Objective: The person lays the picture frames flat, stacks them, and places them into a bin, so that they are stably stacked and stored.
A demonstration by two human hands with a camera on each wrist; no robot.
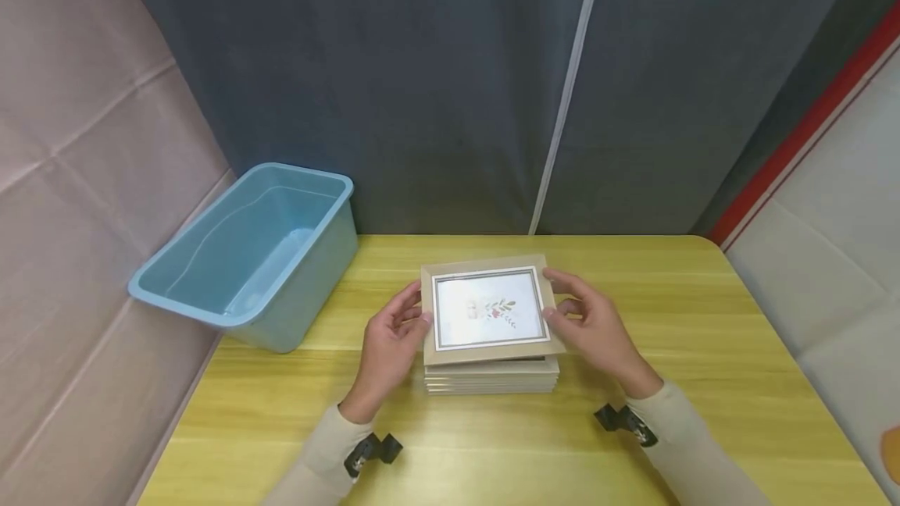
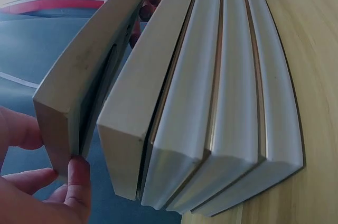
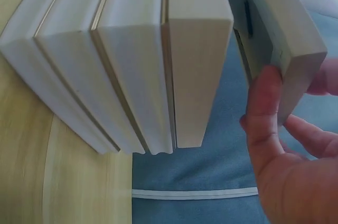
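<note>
A picture frame [image 1: 485, 355] with a beige border and a floral print is held between both hands just above a stack of similar frames [image 1: 492, 383]. My left hand [image 1: 392, 343] grips its left edge, fingers and thumb pinching the side. On the opposite edge, my right hand [image 1: 592, 325] pinches it the same way. Both wrist views show a gap between the held frame [image 2: 90, 49] and the top of the stack [image 2: 232, 92]. In the right wrist view the frame's back [image 3: 259, 39] is partly visible. The stack's far side is hidden in the head view.
A blue plastic bin [image 1: 309, 279] stands at the table's left rear, with nothing seen inside. The wood-grain table [image 1: 703, 334] ends at a dark grey curtain [image 1: 394, 84]. Pale walls flank both sides, and an orange object [image 1: 891, 453] shows at the right edge.
</note>
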